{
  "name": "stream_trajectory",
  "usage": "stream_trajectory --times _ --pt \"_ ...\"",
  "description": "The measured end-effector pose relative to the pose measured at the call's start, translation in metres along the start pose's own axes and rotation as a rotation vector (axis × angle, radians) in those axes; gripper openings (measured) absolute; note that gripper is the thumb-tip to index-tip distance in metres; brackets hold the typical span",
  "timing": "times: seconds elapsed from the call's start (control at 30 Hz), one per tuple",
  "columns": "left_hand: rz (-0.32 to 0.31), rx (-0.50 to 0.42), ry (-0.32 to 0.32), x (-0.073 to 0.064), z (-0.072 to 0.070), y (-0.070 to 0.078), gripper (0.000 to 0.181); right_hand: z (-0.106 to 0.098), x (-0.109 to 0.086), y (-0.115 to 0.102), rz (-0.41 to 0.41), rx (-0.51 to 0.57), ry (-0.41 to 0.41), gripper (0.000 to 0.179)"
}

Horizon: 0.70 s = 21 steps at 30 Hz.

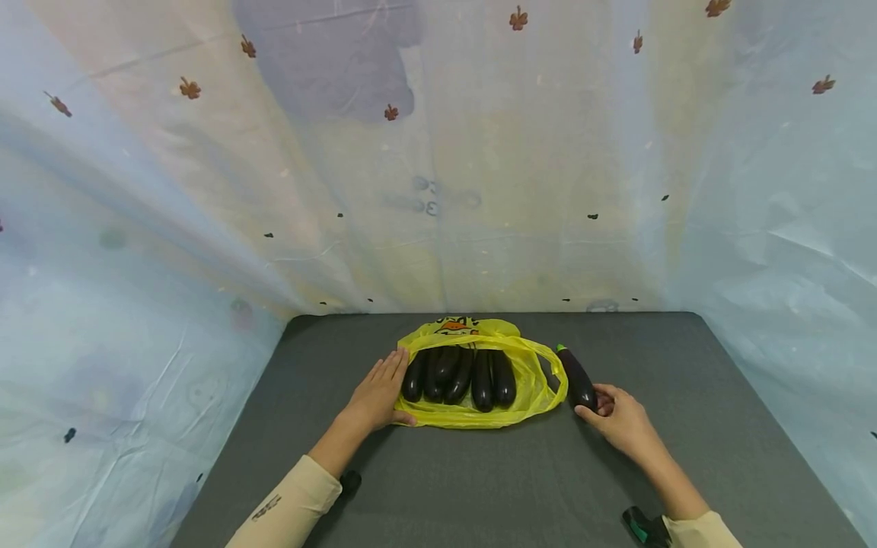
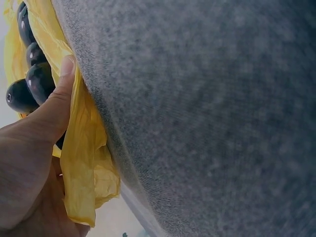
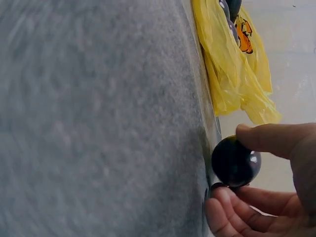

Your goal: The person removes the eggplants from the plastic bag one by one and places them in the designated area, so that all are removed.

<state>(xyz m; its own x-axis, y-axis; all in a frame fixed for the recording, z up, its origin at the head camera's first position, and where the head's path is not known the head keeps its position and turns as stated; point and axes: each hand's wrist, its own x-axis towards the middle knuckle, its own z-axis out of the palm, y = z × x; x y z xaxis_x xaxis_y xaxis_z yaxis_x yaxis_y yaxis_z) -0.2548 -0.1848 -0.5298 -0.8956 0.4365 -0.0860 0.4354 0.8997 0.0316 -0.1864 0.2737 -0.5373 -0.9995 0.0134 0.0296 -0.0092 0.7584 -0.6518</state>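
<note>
A yellow plastic bag (image 1: 534,380) lies with its mouth spread on the grey table, and several dark, glossy eggplants (image 1: 483,380) lie side by side within it. My left hand (image 1: 380,392) rests at the bag's left edge, fingers stretched along the side. In the left wrist view its thumb (image 2: 61,94) lies against the yellow plastic. To the right of the bag, my right hand (image 1: 620,418) grips one more eggplant (image 1: 578,377) by its rounded near end, the green stem end pointing away. The right wrist view shows thumb and fingers on opposite sides of that eggplant (image 3: 236,162).
The grey table (image 1: 473,487) reaches back to a pale patterned sheet (image 1: 548,167) that hangs behind and at both sides. A loop of the bag's handle (image 1: 558,373) lies close to the held eggplant. A dark band (image 1: 644,525) sits at the right wrist.
</note>
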Motion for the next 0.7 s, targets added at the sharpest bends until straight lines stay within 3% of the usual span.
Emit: stream_trajectory --times 0.7 --pt "0.001 0.013 -0.015 0.0006 -0.0028 0.0027 0.136 0.0033 0.0004 -0.0032 0.044 0.002 -0.021 0.069"
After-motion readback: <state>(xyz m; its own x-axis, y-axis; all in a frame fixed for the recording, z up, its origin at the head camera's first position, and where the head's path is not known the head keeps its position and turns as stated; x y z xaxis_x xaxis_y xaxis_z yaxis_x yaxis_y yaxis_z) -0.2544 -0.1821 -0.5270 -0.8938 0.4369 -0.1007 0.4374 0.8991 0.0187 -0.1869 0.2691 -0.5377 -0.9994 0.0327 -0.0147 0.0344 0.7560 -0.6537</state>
